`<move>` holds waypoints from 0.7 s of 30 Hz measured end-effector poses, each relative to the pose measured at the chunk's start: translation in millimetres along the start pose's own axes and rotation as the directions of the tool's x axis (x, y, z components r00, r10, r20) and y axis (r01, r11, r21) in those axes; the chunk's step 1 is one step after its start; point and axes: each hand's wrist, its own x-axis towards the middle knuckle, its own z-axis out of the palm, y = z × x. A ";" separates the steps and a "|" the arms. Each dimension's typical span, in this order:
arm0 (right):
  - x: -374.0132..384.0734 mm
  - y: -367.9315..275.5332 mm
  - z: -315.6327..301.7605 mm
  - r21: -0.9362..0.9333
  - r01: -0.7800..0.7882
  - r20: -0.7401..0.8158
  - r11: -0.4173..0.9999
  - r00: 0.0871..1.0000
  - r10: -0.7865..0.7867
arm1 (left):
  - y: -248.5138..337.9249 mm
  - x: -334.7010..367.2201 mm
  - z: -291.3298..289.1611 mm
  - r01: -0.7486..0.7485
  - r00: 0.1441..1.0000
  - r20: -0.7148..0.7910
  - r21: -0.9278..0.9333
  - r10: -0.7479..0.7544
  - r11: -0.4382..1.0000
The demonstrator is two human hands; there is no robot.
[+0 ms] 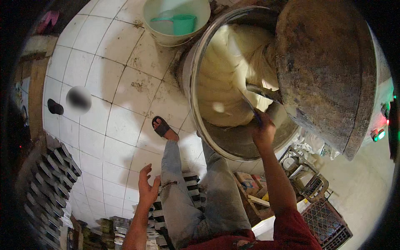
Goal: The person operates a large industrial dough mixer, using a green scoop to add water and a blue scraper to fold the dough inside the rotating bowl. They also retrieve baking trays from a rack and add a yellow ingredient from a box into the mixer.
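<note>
A large round metal mixing bowl (195,83) holds a big mass of pale, smooth dough (221,87). A thick metal mixing arm (262,91) reaches down into the dough from the mixer head. My right hand (263,131) is over the near right part of the bowl, closed around the handle of a thin, long tool (249,102). Its far end meets the dough beside the mixing arm; I cannot make out its exact kind. My left hand (148,187) hangs beside my left leg, fingers apart and holding nothing.
The bulky, stained mixer head (325,71) covers the bowl's right side. Beyond the bowl stands a pale bucket (160,37) with a green dipper (183,24) inside. Dark metal pans (50,183) are stacked at left. A plastic crate (327,223) sits at lower right.
</note>
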 end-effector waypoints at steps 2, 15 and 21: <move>-35.0 40.1 -30.1 0.126 -0.152 0.037 0.980 0.988 0.148 | 7.2 -13.3 -5.4 -0.002 0.999 0.049 -0.002 0.002 1.000; 6.2 14.7 -52.9 0.065 0.115 -0.121 0.991 0.987 -0.107 | 25.0 -24.4 30.9 0.092 0.996 0.009 -0.105 -0.092 0.990; 25.2 3.7 4.8 -0.061 0.247 0.007 0.967 0.969 -0.247 | 9.3 0.7 52.6 0.114 0.993 -0.026 -0.101 -0.118 0.988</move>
